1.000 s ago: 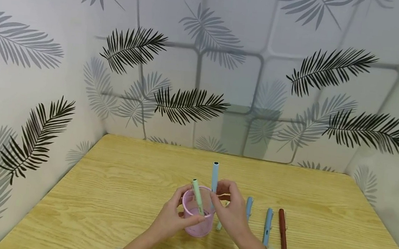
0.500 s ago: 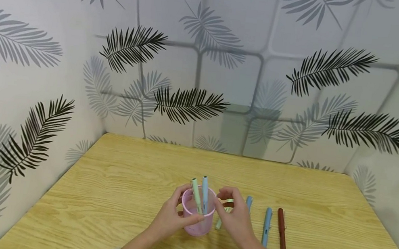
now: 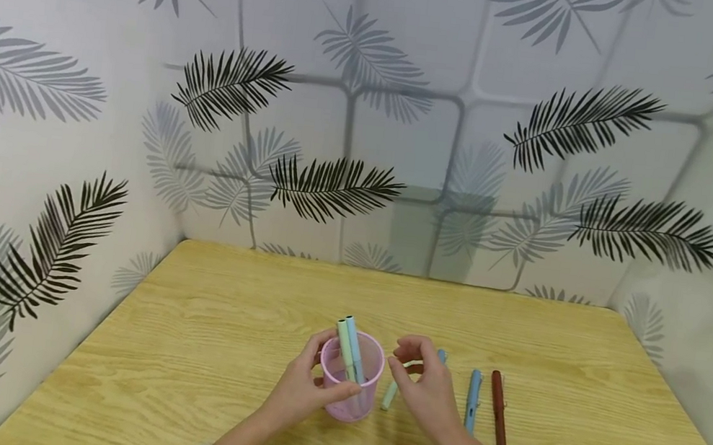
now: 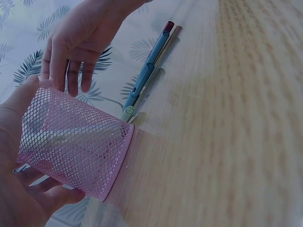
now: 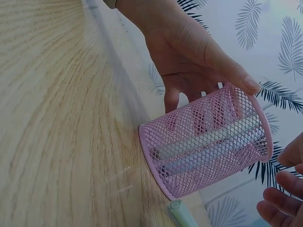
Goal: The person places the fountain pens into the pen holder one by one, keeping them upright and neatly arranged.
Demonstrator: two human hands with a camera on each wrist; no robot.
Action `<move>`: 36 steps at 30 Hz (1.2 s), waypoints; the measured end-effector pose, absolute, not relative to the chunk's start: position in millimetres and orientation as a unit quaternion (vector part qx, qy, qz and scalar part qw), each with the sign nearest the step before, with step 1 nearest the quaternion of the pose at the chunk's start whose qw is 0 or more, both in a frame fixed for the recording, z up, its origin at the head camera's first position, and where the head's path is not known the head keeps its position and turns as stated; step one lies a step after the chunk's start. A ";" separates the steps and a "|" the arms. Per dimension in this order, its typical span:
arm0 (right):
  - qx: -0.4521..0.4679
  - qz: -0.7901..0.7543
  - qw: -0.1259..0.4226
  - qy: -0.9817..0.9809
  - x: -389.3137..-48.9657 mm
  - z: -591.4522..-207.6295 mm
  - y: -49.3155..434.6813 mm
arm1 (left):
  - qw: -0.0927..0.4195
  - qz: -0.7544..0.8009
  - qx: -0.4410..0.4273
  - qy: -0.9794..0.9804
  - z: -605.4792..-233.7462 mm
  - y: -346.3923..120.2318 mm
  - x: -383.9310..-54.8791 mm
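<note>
My left hand [image 3: 298, 394] grips a pink mesh pen cup [image 3: 346, 411] that stands upright on the table, thumb over the near rim and fingers round the far side. Inside lean a light green pen [image 3: 343, 343] and a light blue pen [image 3: 353, 341], side by side toward the left of the rim. Just right of the cup, my right hand [image 3: 428, 393] hovers with loosely bent fingers and nothing between them. Below it lies a second light green pen [image 3: 389, 396], partly covered by the hand. Through the mesh in the right wrist view, both pens in the cup [image 5: 251, 149] reach near its base.
On the wood-grain table [image 3: 236, 311], right of my right hand, lie a blue pen [image 3: 473, 398] and a dark red pen [image 3: 498, 408]. Another blue pen [image 3: 442, 355] is mostly hidden behind the hand. Leaf-patterned walls [image 3: 315, 117] stand at the back and sides.
The light blue pen went from my right hand's fingers down into the cup and tipped left against the green one. My right hand let go and drew slightly right. The left hand kept its grip.
</note>
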State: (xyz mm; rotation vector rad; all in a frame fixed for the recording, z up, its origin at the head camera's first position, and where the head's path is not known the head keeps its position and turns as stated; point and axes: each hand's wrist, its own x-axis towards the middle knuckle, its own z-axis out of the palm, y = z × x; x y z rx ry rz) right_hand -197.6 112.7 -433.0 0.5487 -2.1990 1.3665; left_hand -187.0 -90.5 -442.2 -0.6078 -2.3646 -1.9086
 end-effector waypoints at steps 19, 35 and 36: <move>0.172 0.498 0.224 -0.820 -208.0 -446.4 142.2 | 0.034 -0.609 -0.195 -0.768 -465.9 -93.4 -200.4; 0.119 0.465 0.170 -0.861 -208.7 -445.6 174.7 | 0.009 -0.623 -0.192 -0.759 -443.5 -90.9 -187.7; 0.115 0.461 0.168 -0.863 -208.8 -446.1 177.0 | 0.008 -0.622 -0.193 -0.759 -440.1 -90.8 -185.9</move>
